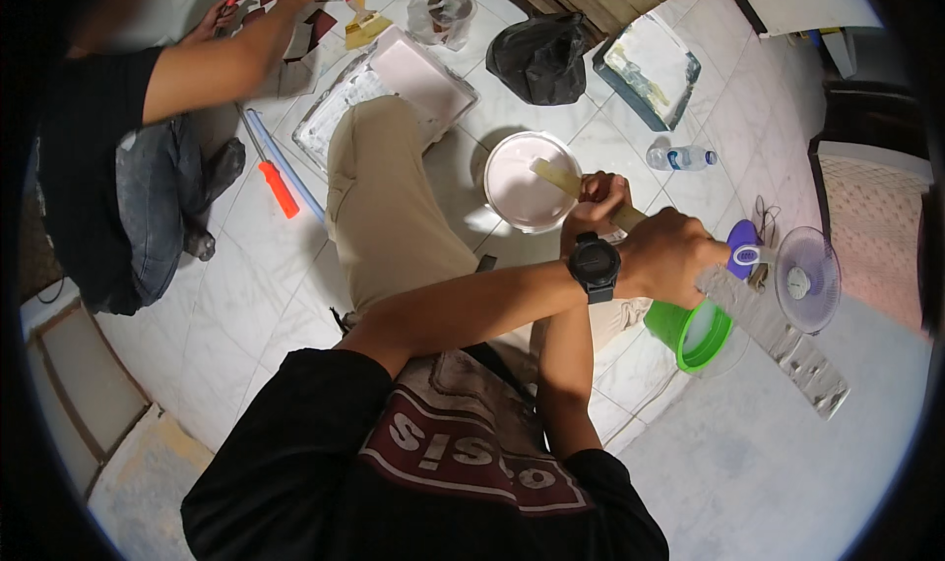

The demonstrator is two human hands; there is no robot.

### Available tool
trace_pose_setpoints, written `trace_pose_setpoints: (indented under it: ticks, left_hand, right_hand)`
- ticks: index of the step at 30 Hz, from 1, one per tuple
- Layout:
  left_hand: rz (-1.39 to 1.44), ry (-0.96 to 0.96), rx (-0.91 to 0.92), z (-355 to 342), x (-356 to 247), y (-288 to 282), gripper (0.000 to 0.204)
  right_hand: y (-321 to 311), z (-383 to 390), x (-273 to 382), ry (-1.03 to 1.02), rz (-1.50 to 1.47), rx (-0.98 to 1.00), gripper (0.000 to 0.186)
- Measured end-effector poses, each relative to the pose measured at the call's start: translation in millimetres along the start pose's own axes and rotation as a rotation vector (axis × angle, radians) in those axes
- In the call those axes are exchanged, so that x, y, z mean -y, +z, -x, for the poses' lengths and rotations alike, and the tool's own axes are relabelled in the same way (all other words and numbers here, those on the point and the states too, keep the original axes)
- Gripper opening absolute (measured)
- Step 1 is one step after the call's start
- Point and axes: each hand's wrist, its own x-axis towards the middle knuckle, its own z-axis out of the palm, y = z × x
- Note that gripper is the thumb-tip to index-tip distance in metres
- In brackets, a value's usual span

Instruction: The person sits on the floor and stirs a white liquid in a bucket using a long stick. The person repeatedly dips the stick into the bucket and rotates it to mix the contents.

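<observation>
My left hand (671, 254), with a black watch on its wrist, is crossed over to the right and closed. A clear, crinkled plastic strip (773, 330) extends from it toward the lower right. My right hand (598, 199) is closed round a flat yellowish strip (557, 176). This strip's free end hangs over a round tub of pale pink paint (522, 192), and its other end runs toward my left hand. Whether the yellowish and clear parts are one piece cannot be seen. Below my left hand stands a bright green bucket (679, 335) with whitish contents.
A paint tray (325, 128) lies beyond my knee, another tray (630, 98) at the far right. Nearby are a black plastic bag (539, 59), water bottle (681, 157) and small fan (807, 280). At left a co-worker (108, 157) handles tools beside an orange-handled tool (280, 189).
</observation>
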Motion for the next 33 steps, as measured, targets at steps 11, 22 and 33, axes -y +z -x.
trace_pose_setpoints:
  ticks: [11, 22, 33]
  left_hand:
    - [0.018, -0.172, 0.138, 20.0, -27.6, 11.7, 0.027]
    - [0.044, 0.063, -0.124, 6.2, 4.8, 4.4, 0.031]
    - [0.004, -0.06, 0.105, 29.6, -29.2, 53.8, 0.033]
  right_hand:
    - [-34.4, 37.7, -8.9, 0.065, -0.117, 0.032, 0.035]
    - [-8.1, 2.0, -1.7, -0.032, 0.051, 0.098, 0.036]
    - [-71.5, 17.4, -21.2, -0.053, -0.207, -0.035, 0.04]
